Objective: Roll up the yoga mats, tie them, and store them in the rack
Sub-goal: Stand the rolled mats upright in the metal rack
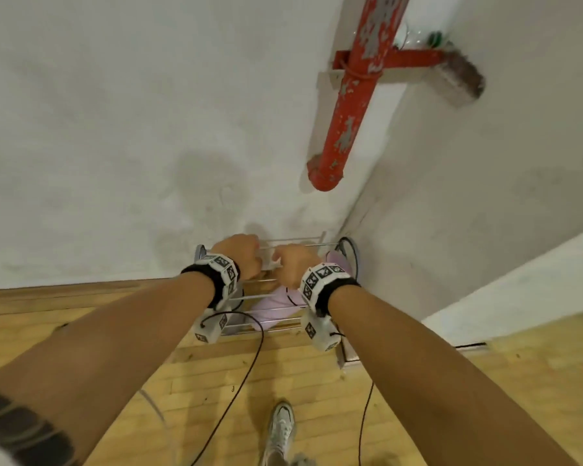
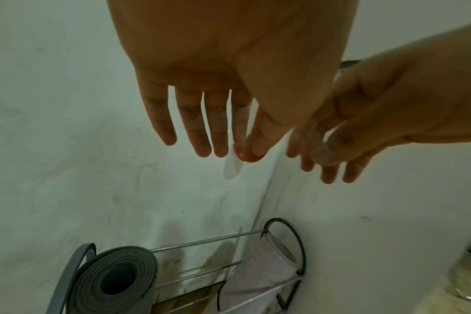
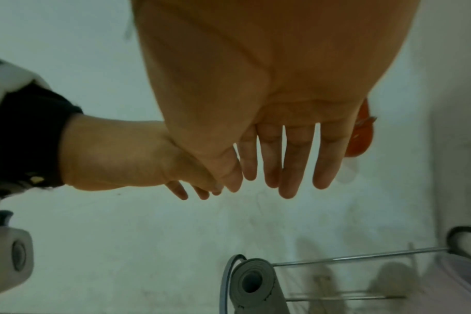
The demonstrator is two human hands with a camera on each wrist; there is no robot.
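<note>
Yoga mats, grey (image 2: 113, 282) at 7 o'clock and pink (image 2: 258, 274) at 5, are lying in the rack (image 2: 207, 241); your left hand (image 2: 215, 85) and right hand (image 3: 269, 106) are hovering above, fingers straight, holding nothing.

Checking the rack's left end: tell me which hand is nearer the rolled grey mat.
Left. The left hand hovers above the rack's left half, over the grey mat; the right hand is further right, toward the pink mat.

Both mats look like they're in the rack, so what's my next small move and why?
Probably draw both hands back from the rack. The grey mat and pink mat already lie in it, and the left hand and right hand hang above with straight fingers, gripping neither mat.
</note>
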